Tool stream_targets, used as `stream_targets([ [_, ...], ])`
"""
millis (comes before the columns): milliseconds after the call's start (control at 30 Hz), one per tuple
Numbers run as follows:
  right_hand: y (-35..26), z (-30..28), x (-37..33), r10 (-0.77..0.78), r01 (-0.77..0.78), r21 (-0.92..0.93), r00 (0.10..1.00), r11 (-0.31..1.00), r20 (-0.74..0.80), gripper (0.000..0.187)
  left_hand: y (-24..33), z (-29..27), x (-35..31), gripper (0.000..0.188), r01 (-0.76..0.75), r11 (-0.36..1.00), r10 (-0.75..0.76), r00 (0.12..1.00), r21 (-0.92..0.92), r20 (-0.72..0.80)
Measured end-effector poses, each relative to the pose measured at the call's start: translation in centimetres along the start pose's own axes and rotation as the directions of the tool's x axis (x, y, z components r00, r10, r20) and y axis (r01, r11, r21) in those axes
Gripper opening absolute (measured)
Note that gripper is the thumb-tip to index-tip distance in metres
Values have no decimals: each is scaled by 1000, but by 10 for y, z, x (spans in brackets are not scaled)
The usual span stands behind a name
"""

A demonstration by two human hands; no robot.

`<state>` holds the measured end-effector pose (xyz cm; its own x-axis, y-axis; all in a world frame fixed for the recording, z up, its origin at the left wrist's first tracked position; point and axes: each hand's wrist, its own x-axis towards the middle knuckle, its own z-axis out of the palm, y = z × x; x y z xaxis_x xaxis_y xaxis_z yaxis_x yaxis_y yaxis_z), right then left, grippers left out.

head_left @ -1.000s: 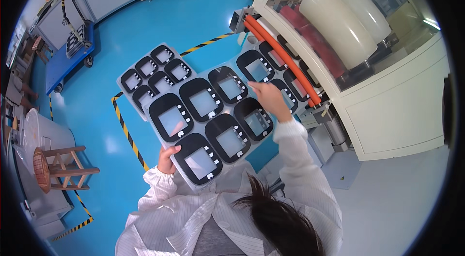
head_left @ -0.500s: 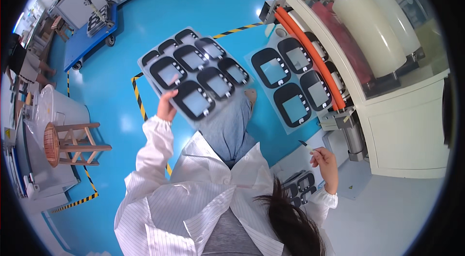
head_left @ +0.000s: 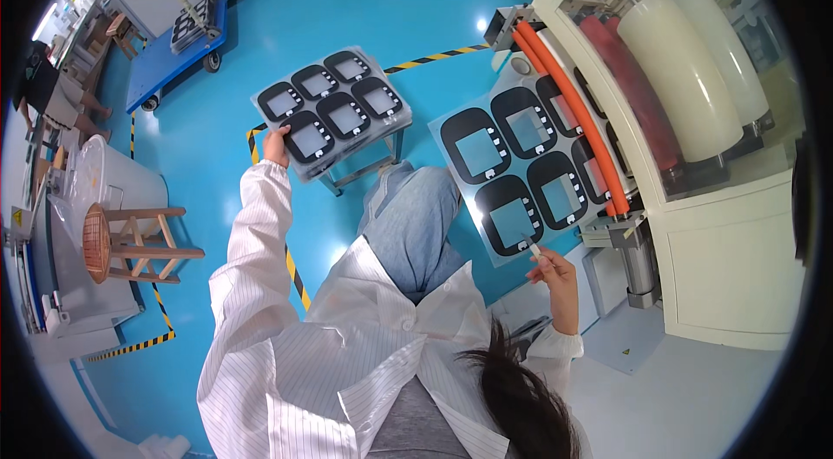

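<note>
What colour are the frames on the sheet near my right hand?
The frames are black with small white marks, best seen in the head view.

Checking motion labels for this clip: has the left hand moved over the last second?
Yes. Judged against the fixed striped floor tape, the left hand has moved forward and leftward, now appearing much closer to the tape's corner.

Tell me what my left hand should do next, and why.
Perhaps bring your left hand over to steady the printed sheet: it extends from the orange rollers, your right hand holds a slim tool at its near edge, and the stack your left hand touches rests on a stand.
</note>
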<state>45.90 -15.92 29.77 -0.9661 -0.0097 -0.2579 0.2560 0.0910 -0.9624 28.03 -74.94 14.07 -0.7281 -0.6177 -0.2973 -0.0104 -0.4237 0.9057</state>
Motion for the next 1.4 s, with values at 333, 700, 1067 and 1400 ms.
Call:
stream_targets([
  [333,-9,17,4,-16,7,61,987,998,158,26,-107,-63,-42,120,-490,-142,401,766,860,502],
  [700,-13,30,-26,8,-24,89,984,996,175,25,-62,-20,-39,136,-335,1,122,935,942,332],
  [1067,-46,28,-15,-59,-35,325,960,945,275,24,10,97,-202,92,193,954,-273,242,229,931],
  [1400,-42,-16,121,-462,328,-517,874,791,-152,21,-11,132,-295,87,500,864,-208,467,-63,860],
])
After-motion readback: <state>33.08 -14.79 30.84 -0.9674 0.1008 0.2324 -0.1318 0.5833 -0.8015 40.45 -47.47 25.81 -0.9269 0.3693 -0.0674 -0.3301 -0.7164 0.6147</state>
